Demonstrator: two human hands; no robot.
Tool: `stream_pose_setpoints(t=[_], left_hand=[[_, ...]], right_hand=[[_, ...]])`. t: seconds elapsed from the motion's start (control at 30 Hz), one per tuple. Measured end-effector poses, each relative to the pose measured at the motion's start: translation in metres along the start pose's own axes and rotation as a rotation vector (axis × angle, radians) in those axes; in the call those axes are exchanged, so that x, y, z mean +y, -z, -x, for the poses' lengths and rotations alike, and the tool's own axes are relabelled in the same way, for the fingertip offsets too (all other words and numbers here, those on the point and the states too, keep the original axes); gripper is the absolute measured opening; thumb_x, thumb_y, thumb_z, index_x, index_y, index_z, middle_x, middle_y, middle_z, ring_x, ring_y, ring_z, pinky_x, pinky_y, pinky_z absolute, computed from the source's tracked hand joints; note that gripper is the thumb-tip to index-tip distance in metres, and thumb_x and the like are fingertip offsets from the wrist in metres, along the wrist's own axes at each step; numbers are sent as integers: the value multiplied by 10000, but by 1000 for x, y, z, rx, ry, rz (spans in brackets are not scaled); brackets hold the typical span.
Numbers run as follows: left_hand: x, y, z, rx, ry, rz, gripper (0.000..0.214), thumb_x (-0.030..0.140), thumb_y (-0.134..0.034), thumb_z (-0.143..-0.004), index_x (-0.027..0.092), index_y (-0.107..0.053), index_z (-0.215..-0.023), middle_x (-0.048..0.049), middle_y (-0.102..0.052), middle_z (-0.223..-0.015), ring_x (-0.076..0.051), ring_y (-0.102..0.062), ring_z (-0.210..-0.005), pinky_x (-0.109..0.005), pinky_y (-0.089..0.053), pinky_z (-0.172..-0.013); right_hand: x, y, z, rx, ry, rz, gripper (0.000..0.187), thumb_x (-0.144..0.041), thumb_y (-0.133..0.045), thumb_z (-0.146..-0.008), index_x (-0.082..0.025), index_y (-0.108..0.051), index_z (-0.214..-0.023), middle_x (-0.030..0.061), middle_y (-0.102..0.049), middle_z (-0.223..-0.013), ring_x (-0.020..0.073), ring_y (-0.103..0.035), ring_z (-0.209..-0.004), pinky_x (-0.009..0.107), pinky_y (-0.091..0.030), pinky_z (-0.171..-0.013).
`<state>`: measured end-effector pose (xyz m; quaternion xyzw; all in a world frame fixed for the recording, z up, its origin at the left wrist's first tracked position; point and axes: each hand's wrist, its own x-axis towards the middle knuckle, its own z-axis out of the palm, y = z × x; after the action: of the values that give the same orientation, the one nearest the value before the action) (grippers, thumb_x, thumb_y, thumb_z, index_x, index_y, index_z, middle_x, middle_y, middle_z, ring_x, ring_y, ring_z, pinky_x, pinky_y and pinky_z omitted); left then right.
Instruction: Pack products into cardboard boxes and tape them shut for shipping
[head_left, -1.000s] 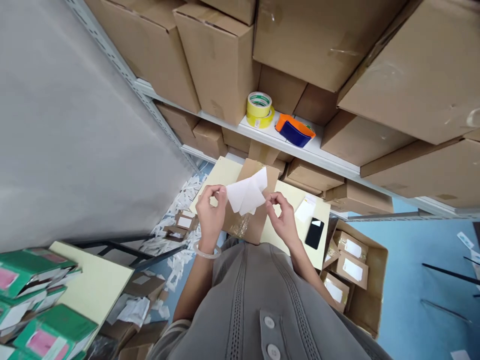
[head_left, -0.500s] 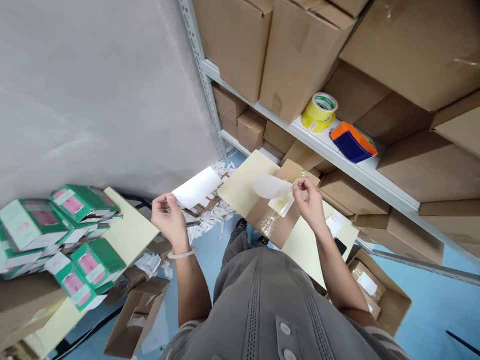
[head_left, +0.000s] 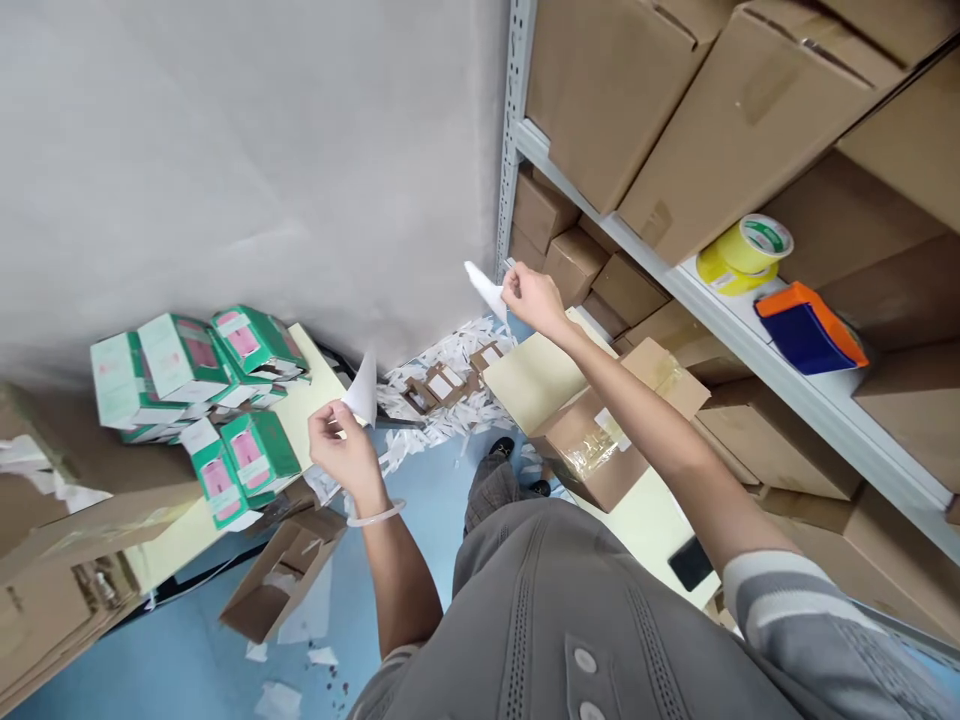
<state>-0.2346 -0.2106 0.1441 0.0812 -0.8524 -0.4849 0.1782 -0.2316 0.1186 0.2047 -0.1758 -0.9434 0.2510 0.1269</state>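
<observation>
My left hand [head_left: 341, 450] pinches a white label sheet [head_left: 364, 390] that stands up from its fingers, near the stack of green boxes [head_left: 217, 400] on the pale yellow table [head_left: 315, 385]. My right hand [head_left: 529, 295] is stretched out to the far left, closed on a white paper strip [head_left: 484, 285], above a heap of white paper scraps [head_left: 442, 395] on the floor by the wall. Below my right arm sits a taped brown carton [head_left: 607, 435] on a second pale yellow table [head_left: 525, 375].
A metal shelf [head_left: 720, 320] at right carries many cardboard boxes, yellow tape rolls [head_left: 742, 255] and an orange-and-blue tape dispenser [head_left: 810, 325]. An open small carton [head_left: 281, 585] lies on the blue floor. A black phone [head_left: 690, 565] lies on the table near my right arm. Grey wall at left.
The view has swung left. My hands have pulled apart: the right one has carried the paper strip out over the scrap heap, the left one has brought the label sheet towards the green boxes.
</observation>
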Motion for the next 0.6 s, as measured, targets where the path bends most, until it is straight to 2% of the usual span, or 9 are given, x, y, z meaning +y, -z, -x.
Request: stream_pose_setpoints(t=[0.13,0.33,0.47,0.6], left_hand=[[-11,21,-4,27,30,-1,240,393,-511,-879,170,-596,-907,-1,-576,-797,-136,-509,-674,-276,-439,-706],[-19,42,0,48,49,-10,245,414,-527,-867,181,-600,-890,-11,-595,-815,-144,-503,-688,-282,-436,-716],[-15,46,3,37,67,0,250,418,-528,-868,179,-601,-880,-10,-601,-812,-139,-504,-686,-277,-439,-713],[-10,44,-1,36,49,26,246,399,-530,-864,171,-612,-901,-15,-608,-832,-137,-515,-700,-272,-440,-716]], right_hand=[[-11,-34,-31,-75,-74,50,179,-187,-463,-876,-177,-610,-977,93,-711,-956,247,-612,-899,368,-407,-875],[-21,-70,-38,-201,-143,61,211,-229,-467,-912,-174,-631,-1031,115,-724,-1048,274,-638,-977,385,-436,-900],[-33,-82,-36,-247,-145,68,250,-206,-452,-922,-177,-651,-1069,110,-731,-1076,260,-647,-1016,371,-438,-925],[-38,-78,-34,-269,-126,52,330,-188,-431,-939,-195,-646,-1188,96,-735,-1118,246,-639,-1085,362,-432,-959]])
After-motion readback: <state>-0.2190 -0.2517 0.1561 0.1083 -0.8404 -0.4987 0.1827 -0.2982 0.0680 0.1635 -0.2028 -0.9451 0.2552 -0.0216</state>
